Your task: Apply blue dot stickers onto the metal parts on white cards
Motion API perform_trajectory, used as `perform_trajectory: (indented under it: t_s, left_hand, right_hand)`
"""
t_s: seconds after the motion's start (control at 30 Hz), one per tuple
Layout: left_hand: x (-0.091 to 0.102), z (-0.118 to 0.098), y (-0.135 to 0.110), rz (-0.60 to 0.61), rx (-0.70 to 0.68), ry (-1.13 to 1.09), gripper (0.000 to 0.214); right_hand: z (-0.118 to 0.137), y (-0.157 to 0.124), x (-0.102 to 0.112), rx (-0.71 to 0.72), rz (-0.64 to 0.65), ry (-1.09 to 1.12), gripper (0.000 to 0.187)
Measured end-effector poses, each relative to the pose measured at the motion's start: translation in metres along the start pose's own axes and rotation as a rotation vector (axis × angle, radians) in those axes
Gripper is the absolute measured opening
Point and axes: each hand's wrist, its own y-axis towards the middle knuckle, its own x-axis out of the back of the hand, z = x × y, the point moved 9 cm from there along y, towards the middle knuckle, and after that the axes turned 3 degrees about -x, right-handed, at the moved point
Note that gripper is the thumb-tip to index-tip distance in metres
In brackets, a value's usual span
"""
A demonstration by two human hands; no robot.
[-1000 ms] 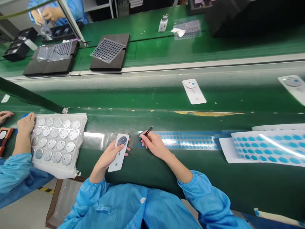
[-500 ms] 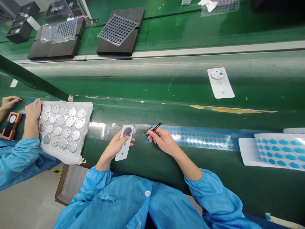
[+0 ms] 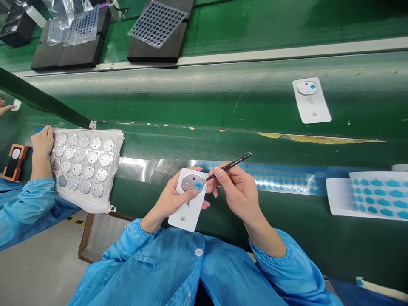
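My left hand (image 3: 170,199) is closed around a white rectangular card (image 3: 188,207) that carries a round metal disc (image 3: 191,182) near its top. My right hand (image 3: 237,191) pinches black tweezers (image 3: 228,166). The tweezer tip rests on a small blue round sticker (image 3: 199,185) at the disc's right edge. Just beyond my hands, a clear strip of blue round stickers (image 3: 280,178) lies along the green bench (image 3: 223,216).
A co-worker's hand (image 3: 43,146) at the left rests on a tray of metal discs (image 3: 83,163). Another white card with a disc (image 3: 310,100) lies on the green conveyor belt. White sheets of blue stickers (image 3: 372,199) sit at the right. Black foam blocks (image 3: 159,32) stand beyond the belt.
My right hand came off the sticker strip and brought the tweezers with a blue sticker to the disc. My left hand raised and turned the card toward me. The card on the belt moved right.
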Motion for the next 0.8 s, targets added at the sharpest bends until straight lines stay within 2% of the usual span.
perform_trajectory:
  t_s: [0.23,0.8]
  left_hand:
    - [-0.002,-0.003,-0.002,0.007,-0.004,-0.009,0.060]
    - [-0.006,-0.006,-0.003,0.009,-0.023,0.004,0.057]
  right_hand:
    - [0.003,-0.003,0.001,0.027,-0.009,-0.073,0.027]
    - [0.010,-0.005,0.000,0.057,-0.019,-0.082,0.026]
